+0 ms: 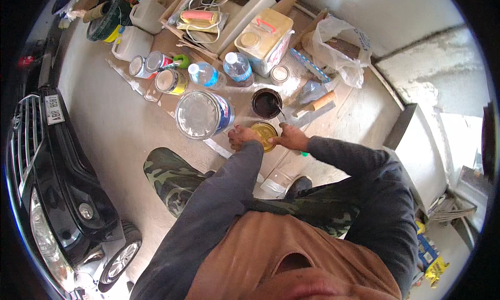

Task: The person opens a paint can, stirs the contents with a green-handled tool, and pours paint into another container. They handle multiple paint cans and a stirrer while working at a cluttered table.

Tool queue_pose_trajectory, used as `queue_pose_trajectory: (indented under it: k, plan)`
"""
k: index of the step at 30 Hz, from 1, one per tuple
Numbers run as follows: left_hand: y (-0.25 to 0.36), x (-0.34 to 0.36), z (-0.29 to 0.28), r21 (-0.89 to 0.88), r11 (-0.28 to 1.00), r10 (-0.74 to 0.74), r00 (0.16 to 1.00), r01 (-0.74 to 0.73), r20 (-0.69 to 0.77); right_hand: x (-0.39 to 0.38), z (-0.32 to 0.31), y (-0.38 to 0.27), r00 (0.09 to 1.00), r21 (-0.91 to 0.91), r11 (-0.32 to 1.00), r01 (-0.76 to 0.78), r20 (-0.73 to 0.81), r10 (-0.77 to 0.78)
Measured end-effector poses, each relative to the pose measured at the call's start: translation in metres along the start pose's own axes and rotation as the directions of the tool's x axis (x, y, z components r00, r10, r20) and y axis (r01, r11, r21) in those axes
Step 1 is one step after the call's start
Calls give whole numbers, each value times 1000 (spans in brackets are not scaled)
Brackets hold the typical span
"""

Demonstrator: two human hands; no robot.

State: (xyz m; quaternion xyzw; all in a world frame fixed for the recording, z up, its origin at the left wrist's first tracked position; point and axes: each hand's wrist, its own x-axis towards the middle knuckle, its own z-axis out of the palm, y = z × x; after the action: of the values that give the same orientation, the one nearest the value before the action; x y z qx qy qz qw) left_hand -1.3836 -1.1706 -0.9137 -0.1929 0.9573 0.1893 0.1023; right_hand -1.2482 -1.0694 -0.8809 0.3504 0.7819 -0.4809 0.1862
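Note:
A round gold-coloured tin [264, 135] sits on the cardboard in front of me. My right hand [292, 138] grips its right side, the thumb at the rim. Curled fingers show on my left hand [244, 137], which is close against the tin's left side; whatever they hold is hidden. Just beyond stands an open can of dark brown liquid [266, 103]. A thin metal-looking utensil [281, 113] leans out of that can toward my right hand. To the left is a large paint can [198, 114] with a silvery lid.
Beyond are two water bottles [207, 75], smaller cans [171, 82], a yellowish jug [264, 40] and a cardboard box [174, 14]. A wooden-handled scraper [316, 103] lies at right near a clear plastic bag [341, 47]. A black car [67, 180] stands at left.

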Motion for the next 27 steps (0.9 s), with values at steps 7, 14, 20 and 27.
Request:
queue_pose_trajectory:
  k: [7, 14, 20, 27]
  plan:
    - [-19, 10, -45, -351, 927, 247, 917, -130, 314, -36, 50, 55, 873, -19, 909, 417, -270, -406]
    - [-18, 15, -130, -592, 511, 859, 390, -623, 331, -30, 43, 77, 545, 71, 965, 251, -834, -80]
    - [-71, 2, -111, -317, 469, 832, 291, -825, 473, 33, -169, 170, 453, -190, 982, -22, -877, -159]
    - [-68, -20, -100, -150, 427, 865, 354, -892, 356, 70, -207, 202, 745, -365, 931, -25, -627, -226]
